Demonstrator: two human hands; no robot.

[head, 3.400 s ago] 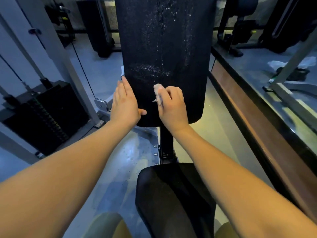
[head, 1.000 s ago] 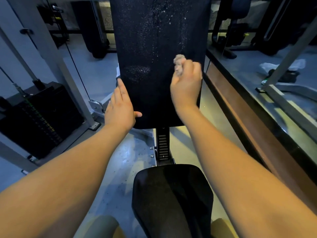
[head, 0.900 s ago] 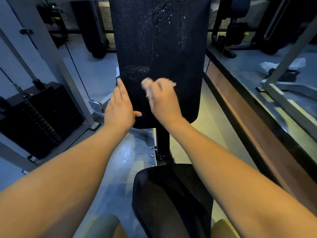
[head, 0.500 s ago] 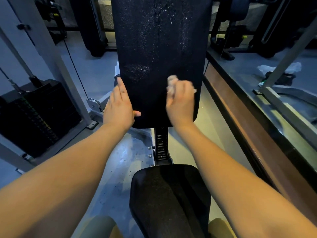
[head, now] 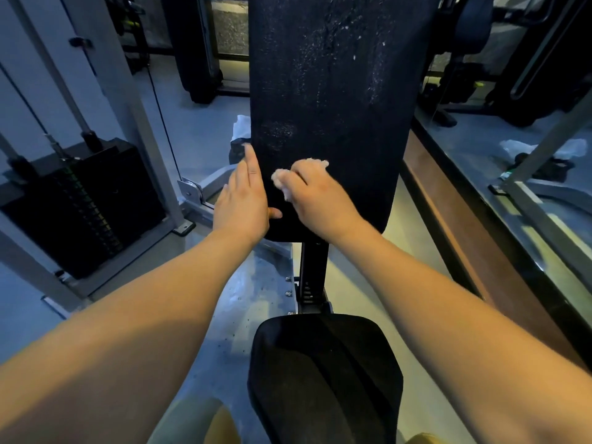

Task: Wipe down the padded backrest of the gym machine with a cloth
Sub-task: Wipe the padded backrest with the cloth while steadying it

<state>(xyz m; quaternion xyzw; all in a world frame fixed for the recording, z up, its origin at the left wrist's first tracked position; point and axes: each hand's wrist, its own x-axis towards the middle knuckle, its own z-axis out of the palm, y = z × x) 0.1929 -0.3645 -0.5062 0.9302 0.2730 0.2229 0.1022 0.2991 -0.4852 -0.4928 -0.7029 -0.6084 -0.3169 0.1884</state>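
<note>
The black padded backrest [head: 333, 91] stands upright in front of me, speckled with pale droplets on its upper half. My right hand [head: 320, 200] presses a small pale bunched cloth [head: 283, 182] against the pad's lower left part, fingers curled round it. My left hand [head: 245, 200] lies flat along the backrest's left edge, fingers straight, thumb on the pad's face.
The black seat pad [head: 323, 376] is below, joined by a black post [head: 312, 274]. A weight stack [head: 80, 206] and grey frame [head: 105, 75] stand left. A wood-trimmed ledge [head: 464, 225] and mirror run along the right. A white cloth [head: 242, 126] lies behind the pad.
My right hand has swept the cloth from the pad's lower right toward the lower left, close to my left hand. The left hand has stayed on the edge.
</note>
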